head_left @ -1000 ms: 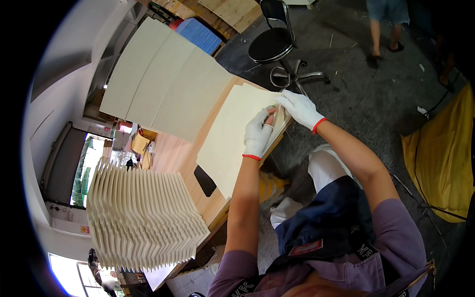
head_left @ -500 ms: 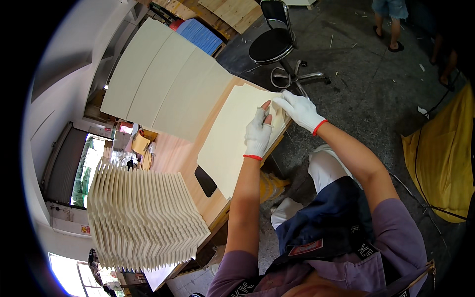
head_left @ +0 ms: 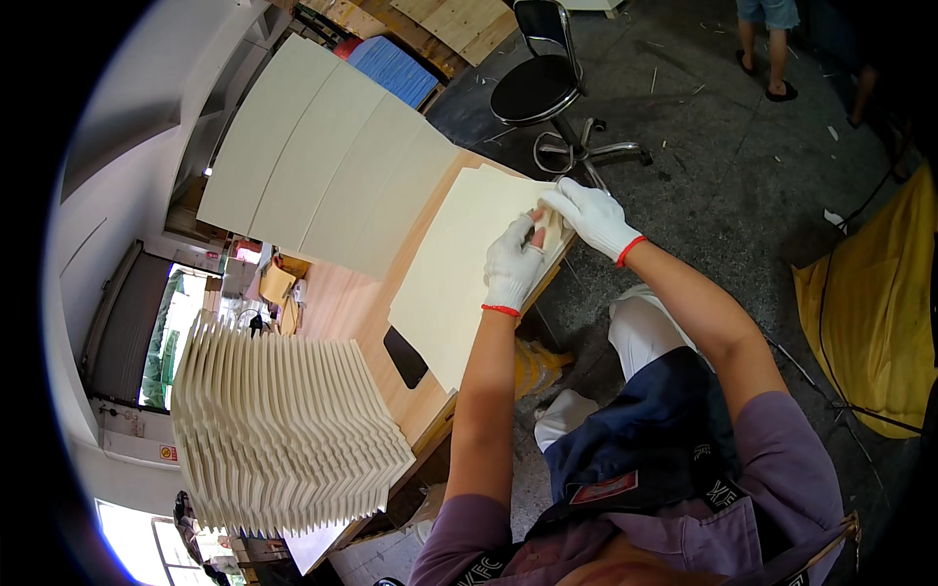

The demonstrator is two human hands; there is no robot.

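Note:
Cream card sheets point(head_left: 459, 249) lie in a loose pile along the near edge of the wooden table point(head_left: 337, 298). Both my hands wear white gloves with red cuffs. My right hand point(head_left: 593, 217) is closed on the sheets' right-hand corner, where the edge bends up; its fingertips are partly hidden. Beside it, my left hand point(head_left: 513, 264) rests over the sheets, with two bare fingertips apart and close to the bent edge. A black phone point(head_left: 404, 356) lies partly beside the pile, left of my left forearm.
A tall bundle of folded cream sheets point(head_left: 283, 420) stands at the table's left end. Large cream panels point(head_left: 332, 156) spread across the far side. Behind the table is a black swivel chair point(head_left: 535, 93). A yellow cover point(head_left: 870, 313) hangs at right; another person's legs point(head_left: 777, 54) show beyond.
My left hand has shifted slightly right, its fingertips nearer the bent edge. My right hand stays at the corner. The person in the background has moved a little.

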